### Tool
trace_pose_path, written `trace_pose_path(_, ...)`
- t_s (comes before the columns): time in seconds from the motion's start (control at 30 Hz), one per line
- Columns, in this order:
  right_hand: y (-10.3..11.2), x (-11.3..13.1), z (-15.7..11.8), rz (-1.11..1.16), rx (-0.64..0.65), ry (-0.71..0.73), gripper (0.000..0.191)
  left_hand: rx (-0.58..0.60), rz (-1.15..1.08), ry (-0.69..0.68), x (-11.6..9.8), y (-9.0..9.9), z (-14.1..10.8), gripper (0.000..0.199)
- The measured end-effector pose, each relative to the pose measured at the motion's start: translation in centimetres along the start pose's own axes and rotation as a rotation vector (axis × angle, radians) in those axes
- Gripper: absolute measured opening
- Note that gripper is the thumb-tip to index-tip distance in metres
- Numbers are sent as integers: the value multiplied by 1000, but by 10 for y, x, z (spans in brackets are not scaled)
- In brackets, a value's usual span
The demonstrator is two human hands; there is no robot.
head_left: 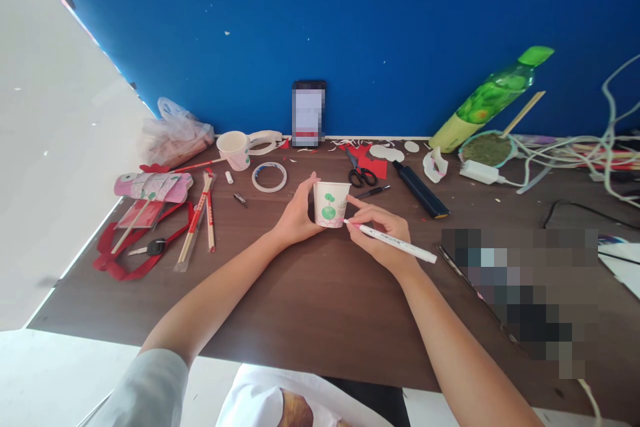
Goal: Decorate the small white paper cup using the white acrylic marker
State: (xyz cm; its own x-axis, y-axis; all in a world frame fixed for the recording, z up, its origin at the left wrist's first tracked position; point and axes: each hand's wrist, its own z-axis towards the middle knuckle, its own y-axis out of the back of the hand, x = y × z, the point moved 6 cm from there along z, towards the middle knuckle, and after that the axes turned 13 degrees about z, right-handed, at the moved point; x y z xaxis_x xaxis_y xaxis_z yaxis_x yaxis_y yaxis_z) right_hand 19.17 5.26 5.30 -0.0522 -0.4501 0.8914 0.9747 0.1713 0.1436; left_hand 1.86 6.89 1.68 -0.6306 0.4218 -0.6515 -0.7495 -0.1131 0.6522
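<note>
A white paper cup (331, 203) with a green plant print is held upright over the middle of the desk. My left hand (299, 213) wraps round its left side, thumb up near the rim. In my right hand (383, 233) is a white marker pen (395, 243), its pink tip at the lower right of the cup, where a pink pattern runs along the base. A small white pen cap (229, 177) lies to the left. Whether the cup's base rests on the desk I cannot tell.
Behind the cup are a phone (309, 113), scissors (361, 170), a tape roll (269, 177) and another paper cup (234, 149). Wrapped chopsticks (195, 220) and a pink paper fish (153, 187) lie left. A green bottle (493, 100), black stick-shaped case (421, 190) and cables stand right.
</note>
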Motion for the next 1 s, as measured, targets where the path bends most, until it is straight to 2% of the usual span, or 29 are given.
trace_pose_path(0.4, -1, 0, -1, -11, 30, 5, 15, 3, -1, -7, 0, 0, 0, 101)
trace_pose_path(0.53, 1, -1, 1, 106, 37, -20, 15, 15, 13, -6, 2, 0, 0, 103)
trace_pose_path(0.63, 5, -2, 2, 192, -10, -36, 14, 24, 17, -11, 1, -1, 0, 104)
trace_pose_path(0.77, 9, -5, 2, 201, -76, -44, 13, 21, 39, -55, -3, 1, 0, 95)
trace_pose_path(1.0, 7, -7, 2, 226, -40, -35, 10, -29, 47, -88, -5, 7, 3, 84)
